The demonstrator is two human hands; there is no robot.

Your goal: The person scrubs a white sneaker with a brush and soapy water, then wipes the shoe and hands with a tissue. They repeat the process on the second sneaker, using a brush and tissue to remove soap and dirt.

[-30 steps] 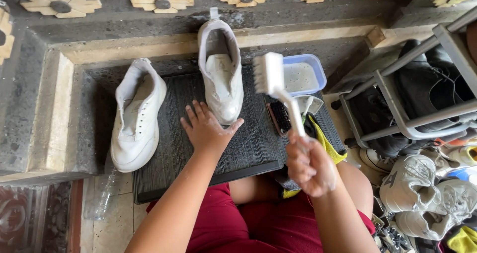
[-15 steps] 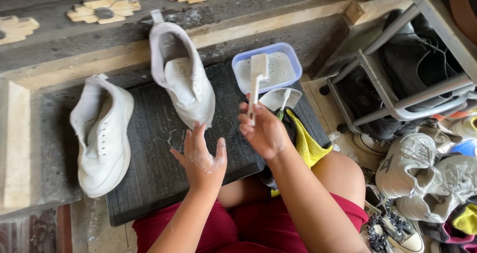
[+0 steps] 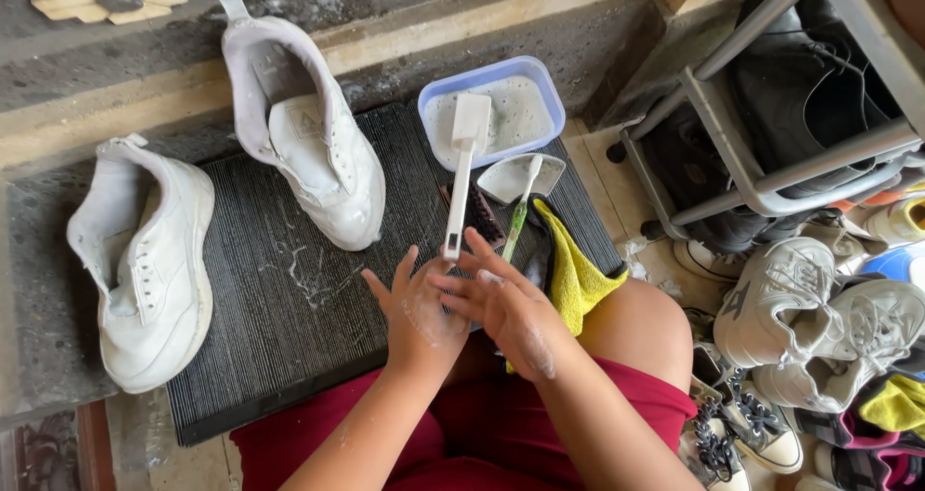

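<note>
Bare black mat (image 3: 289,289) between white shoes (image 3: 308,134), tub (image 3: 540,77) beyond.

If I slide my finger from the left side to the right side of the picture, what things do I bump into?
White shoe lying at the mat's edge → second white shoe → white scrubbing brush propped in the soapy blue tub → yellow cloth → metal shoe rack and the pile of sneakers.

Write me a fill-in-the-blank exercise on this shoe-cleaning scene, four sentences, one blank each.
1. The white brush rests with its head in the ____ tub.
2. Both white sneakers are ____ in colour.
3. The cloth beside the right hand is ____.
4. The left hand is over the ribbed ____ mat.

Missing words: blue; white; yellow; black
</note>
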